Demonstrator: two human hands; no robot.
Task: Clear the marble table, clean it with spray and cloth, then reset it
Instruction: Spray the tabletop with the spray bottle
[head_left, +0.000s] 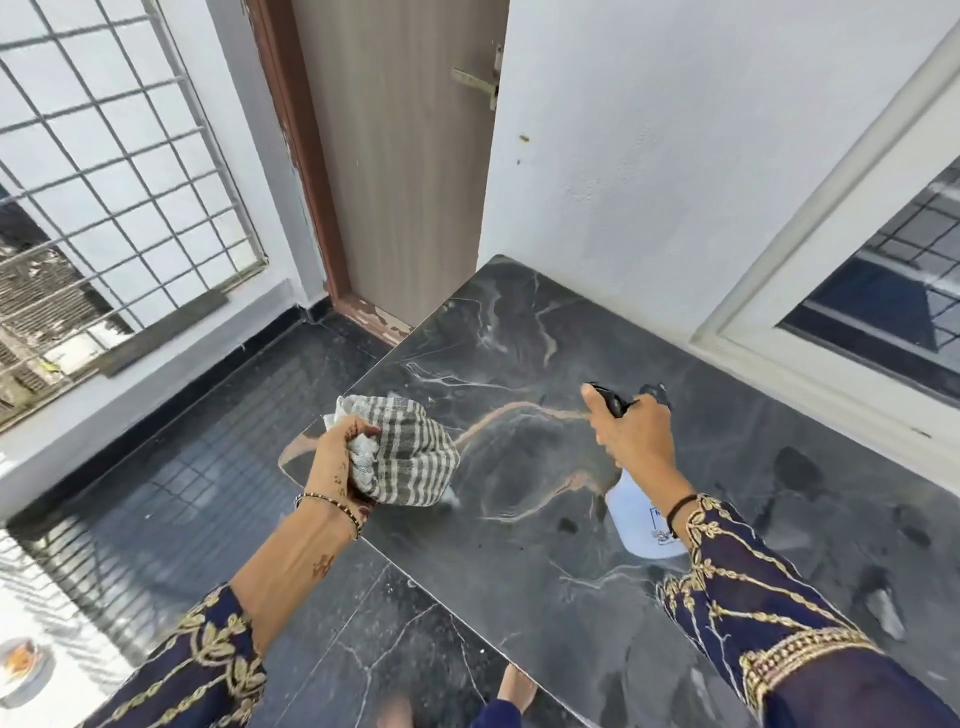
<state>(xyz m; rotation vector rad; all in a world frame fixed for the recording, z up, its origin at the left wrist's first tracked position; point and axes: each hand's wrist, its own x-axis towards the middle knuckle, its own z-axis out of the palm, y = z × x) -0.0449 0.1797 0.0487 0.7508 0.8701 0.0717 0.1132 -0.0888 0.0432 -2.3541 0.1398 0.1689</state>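
Note:
The dark grey marble table (545, 353) with orange and white veins fills the middle and right of the head view. My left hand (337, 452) grips a bunched grey-and-white checked cloth (410, 452) over the table's left edge. My right hand (631, 431) holds a white spray bottle (641, 519) by its black trigger head, above the table's middle, nozzle pointing away from me. The bottle's neck is hidden by my fingers.
A white wall and a window frame (810, 249) border the table's far and right sides. A wooden door (400, 156) stands behind the table's left corner. Dark floor tiles (218, 457) lie to the left, with a grilled window (119, 171) beyond. A plate (23, 662) sits at bottom left.

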